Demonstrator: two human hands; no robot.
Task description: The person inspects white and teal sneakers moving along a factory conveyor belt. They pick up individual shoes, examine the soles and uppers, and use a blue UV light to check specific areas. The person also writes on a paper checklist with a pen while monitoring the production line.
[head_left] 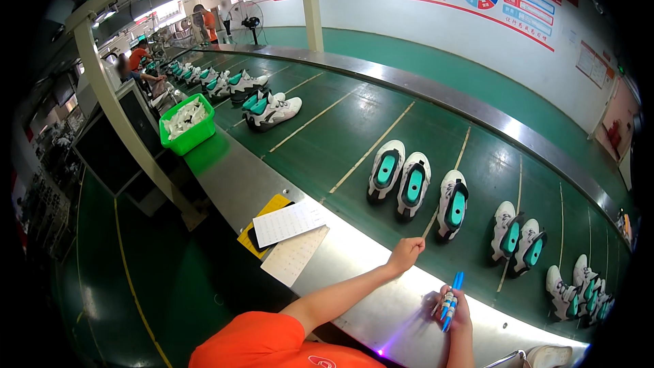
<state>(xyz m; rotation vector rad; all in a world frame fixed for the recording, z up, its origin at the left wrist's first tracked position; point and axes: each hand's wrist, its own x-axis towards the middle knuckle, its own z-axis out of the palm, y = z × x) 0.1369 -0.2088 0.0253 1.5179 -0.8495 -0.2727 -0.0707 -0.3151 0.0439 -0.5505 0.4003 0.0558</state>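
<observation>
My left hand [407, 253] reaches to the near edge of the green conveyor belt, fingers curled; whatever may be inside them is hidden. In front of it is a single white shoe [453, 204] with a teal insert in its opening. To its left on the belt is a pair of white shoes [400, 180] with the same teal inserts. Over the metal ledge, my right hand [463, 310] is closed round blue pens [449, 303] with whitish bands. A purple light spot glows on the ledge's near edge, left of that hand.
Sheets of paper [289, 223] and a yellow board [246, 240] lie on the metal ledge [361, 245]. A green basket [187, 138] with white pieces stands farther left. More shoes [518, 238] sit along the belt [327, 119]. A co-worker [139, 61] is at the far left.
</observation>
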